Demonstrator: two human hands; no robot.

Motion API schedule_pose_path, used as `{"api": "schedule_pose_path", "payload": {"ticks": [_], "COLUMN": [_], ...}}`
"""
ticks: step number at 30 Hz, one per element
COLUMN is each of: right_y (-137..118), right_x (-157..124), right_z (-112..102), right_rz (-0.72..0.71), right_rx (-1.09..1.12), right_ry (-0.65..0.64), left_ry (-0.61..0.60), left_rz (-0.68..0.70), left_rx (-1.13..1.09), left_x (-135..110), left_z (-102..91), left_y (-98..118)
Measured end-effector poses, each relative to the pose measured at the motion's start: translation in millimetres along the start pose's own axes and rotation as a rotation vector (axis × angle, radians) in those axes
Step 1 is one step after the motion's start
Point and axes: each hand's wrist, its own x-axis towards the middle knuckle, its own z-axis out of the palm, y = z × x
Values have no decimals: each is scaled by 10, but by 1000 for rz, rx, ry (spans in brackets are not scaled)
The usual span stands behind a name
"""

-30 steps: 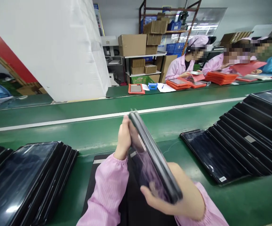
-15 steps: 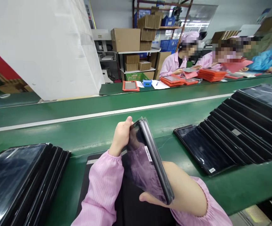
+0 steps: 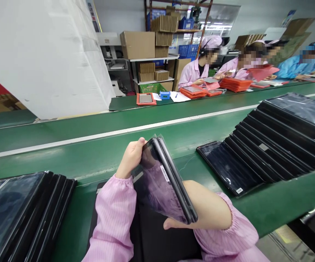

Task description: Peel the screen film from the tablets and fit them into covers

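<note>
Tilted on edge before me are two thin dark tablets [image 3: 153, 183] pressed together, with clear film jutting past their upper corner and a white label near the edge of the front screen. My left hand [image 3: 131, 156] grips their upper left side, thumb on top. From below and behind, my right hand [image 3: 201, 203] wraps around the lower right edge; its thumb shows under the bottom edge and its other fingers are hidden. Beneath the tablets, a flat black sheet or cover [image 3: 168, 233] lies on the green bench, partly covered by my sleeves.
Overlapping tablets lie in a slanting row [image 3: 280, 142] on the right and in another pile [image 3: 12, 207] on the left. A green belt [image 3: 92, 145] crosses ahead. Behind it, people in pink and blue sit by orange-red stacks [image 3: 235, 84]. A white wrapped column [image 3: 64, 58] stands left.
The view has shifted slightly, so the background and both piles appear moved left. Both hands keep their grip on the tablets, which sit a little further left and higher at the bottom.
</note>
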Motion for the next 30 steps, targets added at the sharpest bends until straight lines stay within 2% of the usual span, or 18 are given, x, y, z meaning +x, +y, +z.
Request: {"api": "schedule_pose_path", "payload": {"ticks": [5,16,24,30], "right_y": [29,194,245,221], "right_x": [-11,-45,-41,-24], "right_z": [-28,-19,-14,7], "right_rz": [-15,13,-12,-75], "right_rx": [17,133,132,87], "right_ry": [-14,-16,9,-93], "left_ry": [-46,7,10,44], "left_rz": [-13,1,-8,23], "left_rx": [15,171,180,129], "left_x": [-4,18,8,-31], "left_z": [-8,6,20,76], "left_y": [-23,-1,36,92]}}
